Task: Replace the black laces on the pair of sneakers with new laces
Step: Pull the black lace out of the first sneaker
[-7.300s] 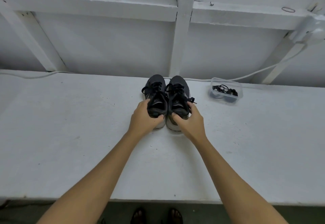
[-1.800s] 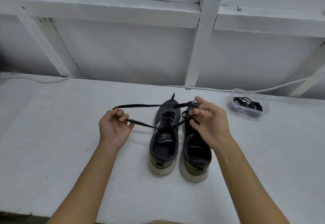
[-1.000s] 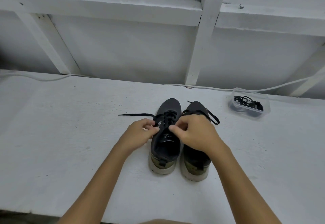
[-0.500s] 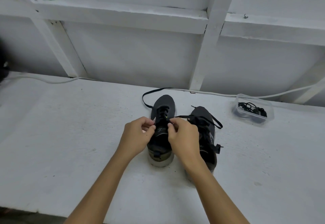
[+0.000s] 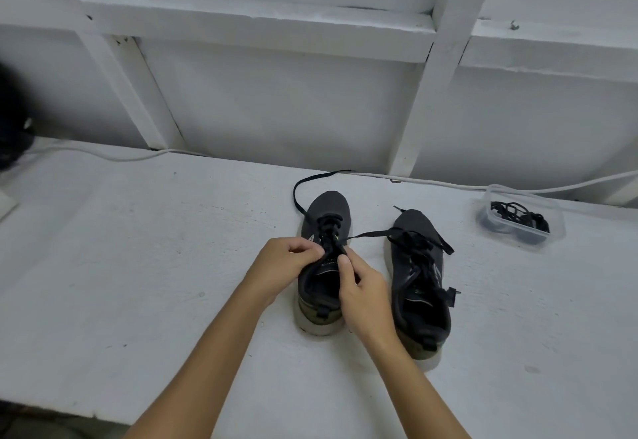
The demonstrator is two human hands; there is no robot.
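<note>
Two dark grey sneakers stand on the white table (image 5: 138, 266), toes pointing away from me. The left sneaker (image 5: 328, 207) has its black lace (image 5: 298, 193) untied; one end loops off to the far left, the other trails right across the right sneaker (image 5: 419, 231). My left hand (image 5: 281, 266) and my right hand (image 5: 362, 290) both pinch the lace at the top eyelets of the left sneaker. The right sneaker's lace lies loose over its tongue. A clear plastic tub (image 5: 552, 231) at the far right holds a bundle of black laces (image 5: 518, 214).
A white cable (image 5: 103, 155) runs along the back of the table under the white framed wall. A dark blurred object (image 5: 13, 128) sits at the far left edge. The table's front edge lies near my arms.
The bow on the left sneaker was pulled undone and the pair drawn nearer. In the last half second my hands have stayed at the top eyelets while the view moved closer.
</note>
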